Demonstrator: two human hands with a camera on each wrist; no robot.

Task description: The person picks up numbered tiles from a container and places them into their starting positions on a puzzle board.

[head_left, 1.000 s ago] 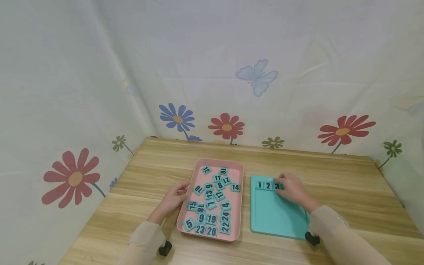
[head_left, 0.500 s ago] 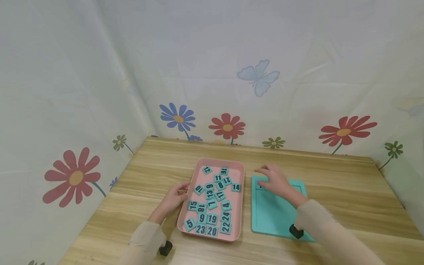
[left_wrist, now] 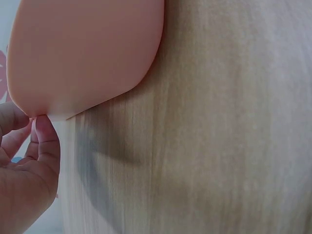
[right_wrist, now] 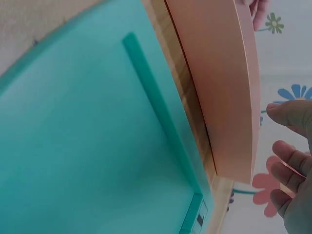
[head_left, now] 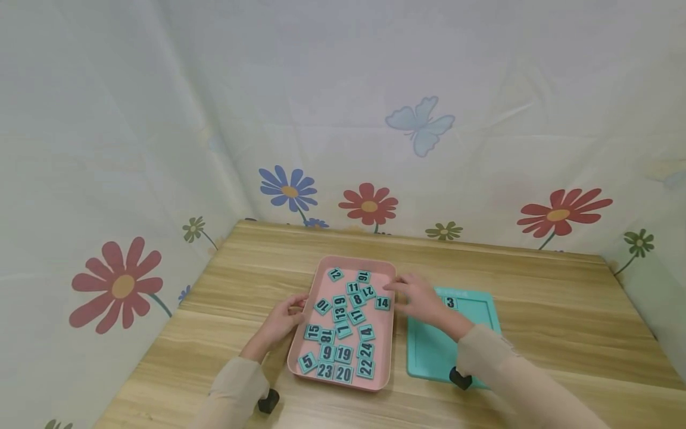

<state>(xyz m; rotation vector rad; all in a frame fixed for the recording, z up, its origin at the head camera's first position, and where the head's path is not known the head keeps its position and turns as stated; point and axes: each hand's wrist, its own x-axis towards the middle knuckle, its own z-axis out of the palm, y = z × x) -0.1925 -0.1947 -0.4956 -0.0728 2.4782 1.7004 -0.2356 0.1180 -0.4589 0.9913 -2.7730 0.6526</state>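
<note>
The pink tray [head_left: 382,333] is set on the wooden table [head_left: 563,310], and loose number tiles [head_left: 344,354] are spread across its floor at various angles. Its left edge is pinched between the thumb and fingers of the left hand [head_left: 283,320]. The right hand [head_left: 423,304] is held at the tray's right rim, near the 14 tile [head_left: 382,303], its fingers parted and loosely bent, with nothing seen gripped. The teal board [head_left: 436,351] is placed just right of the tray; on it, the 3 tile [head_left: 451,302] is seen along the far edge, partly bordered by the right hand.
</note>
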